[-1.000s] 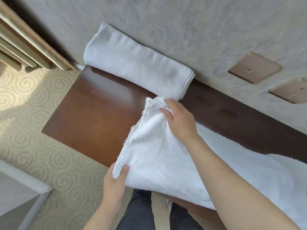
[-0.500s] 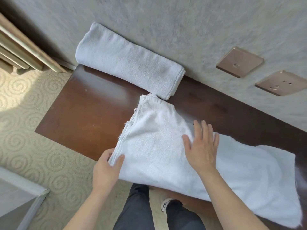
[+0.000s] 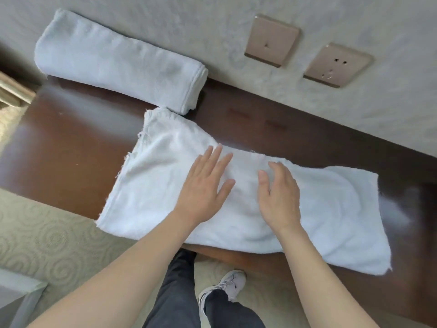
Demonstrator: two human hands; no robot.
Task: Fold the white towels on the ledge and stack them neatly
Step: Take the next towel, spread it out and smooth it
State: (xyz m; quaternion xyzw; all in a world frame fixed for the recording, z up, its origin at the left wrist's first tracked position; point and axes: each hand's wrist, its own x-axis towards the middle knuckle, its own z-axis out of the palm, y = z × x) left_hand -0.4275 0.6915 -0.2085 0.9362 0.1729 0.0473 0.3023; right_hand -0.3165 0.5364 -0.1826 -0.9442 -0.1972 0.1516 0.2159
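A white towel [image 3: 331, 209], folded lengthwise into a long strip, lies flat across the dark wooden ledge [image 3: 71, 143], its near edge hanging slightly over the front. My left hand [image 3: 205, 185] presses flat on its middle with straight, spread fingers. My right hand [image 3: 279, 195] rests on the towel just to the right, fingers slightly bent and holding nothing. A second white towel [image 3: 113, 62], folded thick, lies against the wall at the ledge's back left, nearly touching the strip's far corner.
Two gold wall plates [image 3: 272, 41] [image 3: 338, 65] sit on the grey textured wall above the ledge. Patterned carpet [image 3: 47, 233] lies below the ledge's front edge, with my legs and a shoe [image 3: 227, 285]. A pale furniture corner [image 3: 16, 294] is at lower left.
Both hands let go of the towel's left edge corners and moved to its middle, now lying flat on it. The towel has settled flat on the ledge.
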